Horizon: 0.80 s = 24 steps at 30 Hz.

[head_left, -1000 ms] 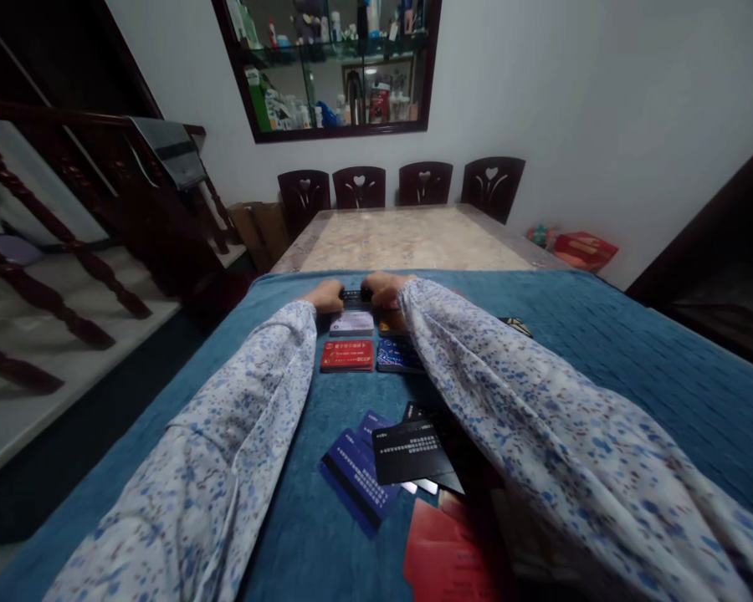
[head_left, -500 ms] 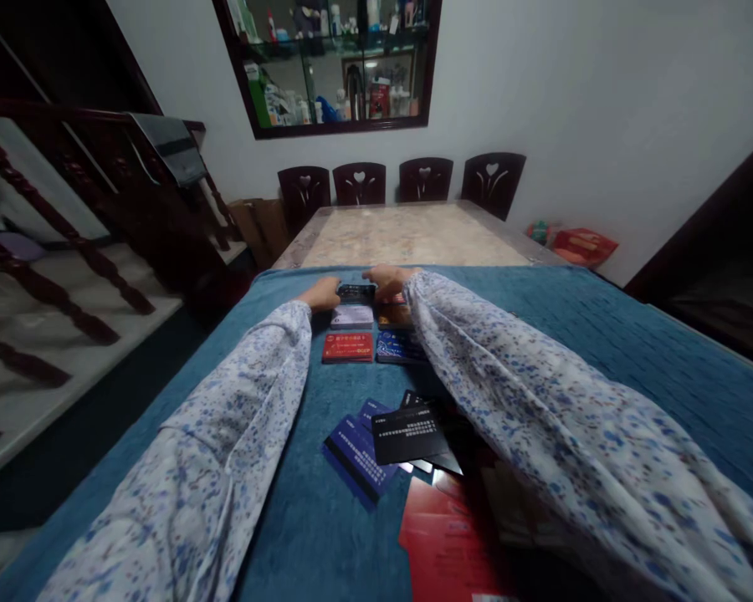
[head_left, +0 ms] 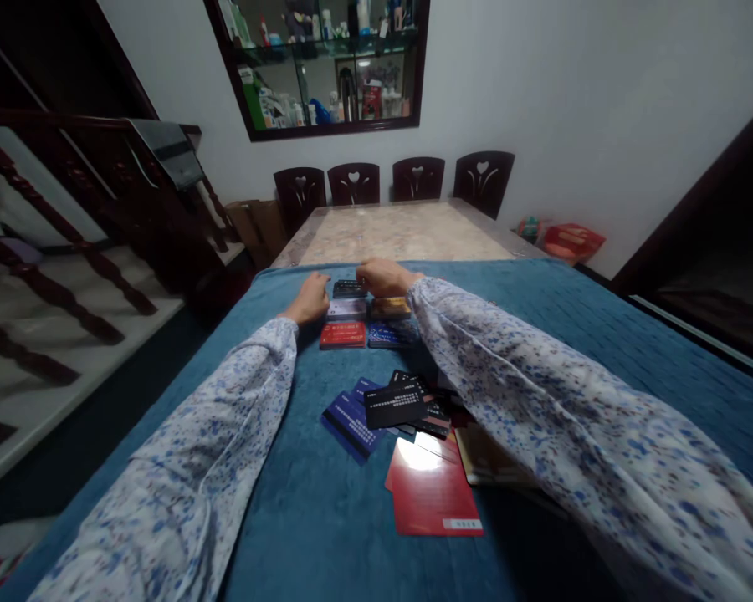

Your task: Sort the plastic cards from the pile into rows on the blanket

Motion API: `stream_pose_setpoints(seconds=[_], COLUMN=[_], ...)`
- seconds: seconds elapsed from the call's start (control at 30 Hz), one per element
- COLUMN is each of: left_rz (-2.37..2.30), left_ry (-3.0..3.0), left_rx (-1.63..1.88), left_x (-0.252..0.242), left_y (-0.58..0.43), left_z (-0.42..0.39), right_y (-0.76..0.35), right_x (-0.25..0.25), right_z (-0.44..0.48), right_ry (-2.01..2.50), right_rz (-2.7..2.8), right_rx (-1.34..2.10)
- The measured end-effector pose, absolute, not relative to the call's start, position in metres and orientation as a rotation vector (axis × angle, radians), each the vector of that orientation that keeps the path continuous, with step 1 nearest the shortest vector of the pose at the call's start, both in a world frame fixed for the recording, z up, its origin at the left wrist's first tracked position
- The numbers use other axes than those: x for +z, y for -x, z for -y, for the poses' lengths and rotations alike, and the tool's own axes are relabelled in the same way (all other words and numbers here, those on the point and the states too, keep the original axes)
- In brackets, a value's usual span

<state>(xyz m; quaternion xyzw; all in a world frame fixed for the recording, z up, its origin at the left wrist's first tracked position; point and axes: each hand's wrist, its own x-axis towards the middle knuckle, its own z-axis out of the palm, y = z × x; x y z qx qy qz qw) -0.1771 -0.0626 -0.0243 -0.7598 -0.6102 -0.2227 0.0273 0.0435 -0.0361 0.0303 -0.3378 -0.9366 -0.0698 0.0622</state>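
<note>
My left hand [head_left: 312, 298] is just left of the stacked cards, fingers loosely bent and apart, with nothing visible in it. Against the right side of a black card stack [head_left: 347, 288], my right hand [head_left: 381, 277] has its fingers curled down; whatever its fingertips hold is hidden. Nearer me stand a pale card stack [head_left: 346, 309] and a gold card stack [head_left: 390, 308]. In front of those are a red card stack [head_left: 342, 334] and a blue card stack [head_left: 389, 335], the latter partly behind my right sleeve.
Loose blue cards [head_left: 350, 428], black cards [head_left: 396, 405] and red cards [head_left: 436, 493] overlap on the blue cloth [head_left: 301, 518]. A gold-coloured card or folder [head_left: 486, 458] is partly under my right arm. Chairs [head_left: 417, 179] line the table's far end.
My left hand has drawn back from the black stack, toward me and left. My right hand's fingers have curled in at the stack's right side. The view has shifted slightly.
</note>
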Motion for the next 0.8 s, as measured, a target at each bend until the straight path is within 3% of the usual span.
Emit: stream_pose_setpoints(seconds=[0.8], left_rz=[1.688], left_ry=[2.5], left_rx=[-0.902], left_x=[-0.053], left_y=[0.164], left_z=[0.193], right_y=[-0.068], right_x=[0.014], right_z=[0.149], right_ry=[0.902], right_rz=[2.848], right_rx=[-0.18])
